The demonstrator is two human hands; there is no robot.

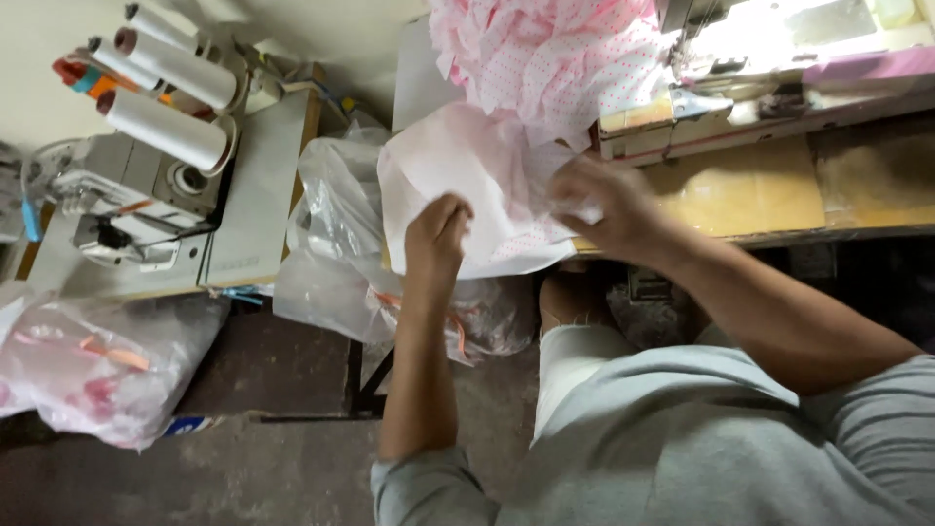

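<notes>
You are holding a pale pink sheet [487,195] of thin fabric at the left edge of the worktop [750,190], and both hands are gripping it. Your left hand [438,234] is curling into a near fist, its fingers [456,216] bunching the sheet's lower middle. Your right hand [609,205] is pressing on the sheet's right side, fingers closing over the cloth there, though motion blur is hiding exactly how they are pinching. The sheet is hanging partly off the worktop, draping over a clear plastic bag [336,253] that is standing just beside it.

Judging by how things are lying, you are somewhere early or midway in the work. A heap of pink dotted pieces [545,54] is sitting just behind the sheet, touching or overlapping its upper edge, so plenty of material is waiting. The piece in your hands is looking creased rather than flat or folded, so its handling is not finished. The sewing machine [769,58] at the far right is standing apart from your hands, with nothing of yours visibly under it.

To your left, a second machine [146,209] with white thread cones [166,97] is sitting idle, and another plastic bag [88,365] holding pink scraps is resting on the floor [243,468].
</notes>
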